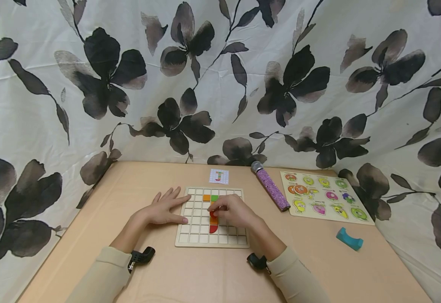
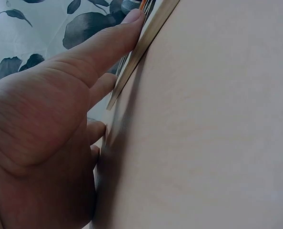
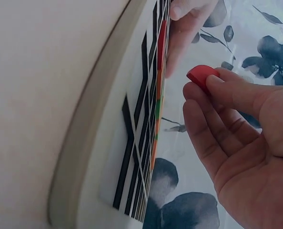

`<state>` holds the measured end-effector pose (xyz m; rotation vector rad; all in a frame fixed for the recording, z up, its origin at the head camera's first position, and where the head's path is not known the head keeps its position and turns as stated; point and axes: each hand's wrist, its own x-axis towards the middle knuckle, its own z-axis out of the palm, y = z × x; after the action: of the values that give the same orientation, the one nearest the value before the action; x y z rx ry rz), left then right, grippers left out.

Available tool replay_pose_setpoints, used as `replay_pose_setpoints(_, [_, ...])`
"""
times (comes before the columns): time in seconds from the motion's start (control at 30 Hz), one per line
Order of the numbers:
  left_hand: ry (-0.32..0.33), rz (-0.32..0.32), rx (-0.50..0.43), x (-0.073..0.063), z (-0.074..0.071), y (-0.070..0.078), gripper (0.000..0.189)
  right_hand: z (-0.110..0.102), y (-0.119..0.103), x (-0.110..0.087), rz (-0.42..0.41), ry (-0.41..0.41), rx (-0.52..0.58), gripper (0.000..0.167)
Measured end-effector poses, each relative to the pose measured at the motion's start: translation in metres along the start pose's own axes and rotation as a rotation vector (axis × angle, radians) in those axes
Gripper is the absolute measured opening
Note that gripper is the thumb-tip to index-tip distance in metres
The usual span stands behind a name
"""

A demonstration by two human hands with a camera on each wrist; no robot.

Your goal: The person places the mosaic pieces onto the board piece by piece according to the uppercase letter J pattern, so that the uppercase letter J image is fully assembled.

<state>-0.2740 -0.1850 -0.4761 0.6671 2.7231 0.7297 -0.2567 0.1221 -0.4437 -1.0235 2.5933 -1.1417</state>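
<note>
A white grid board [image 1: 205,245] with a wooden edge lies on the table. My left hand [image 1: 163,209] rests at its left side, fingers spread, with the thumb and forefinger touching the edge. Over the middle of the board, my right hand [image 1: 236,210] pinches a small red piece with a rounded side [image 3: 198,75] between thumb and fingertips, held off the surface in the right wrist view. Set in the grid are an orange square [image 1: 207,198], a green square [image 1: 214,198] and, lower down, a red rounded piece [image 1: 213,229]. The right hand partly hides the coloured column.
Behind the board lies a small card [image 1: 219,176] with a coloured J-like shape on a grid. To the right are a glittery purple microphone [image 1: 272,188], a board of fruit pictures [image 1: 320,207] and a teal curved block [image 1: 349,239]. A floral cloth [image 1: 220,101] hangs behind the table.
</note>
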Motion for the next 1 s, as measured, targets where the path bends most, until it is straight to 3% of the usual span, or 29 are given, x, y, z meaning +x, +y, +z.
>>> replay_pose_setpoints(0.17, [0.004,-0.002,0.006,0.000,0.001,-0.001,0.091,0.004,-0.004,0.002,-0.007,-0.010,-0.001,0.019])
replay_pose_setpoints(0.4, [0.002,-0.003,0.004,-0.001,0.001,-0.002,0.091,0.012,-0.008,0.003,0.051,-0.059,-0.001,0.017])
replay_pose_setpoints(1.0, [0.003,0.000,-0.010,-0.001,0.001,-0.001,0.090,0.022,-0.011,0.006,0.023,-0.154,-0.090,0.017])
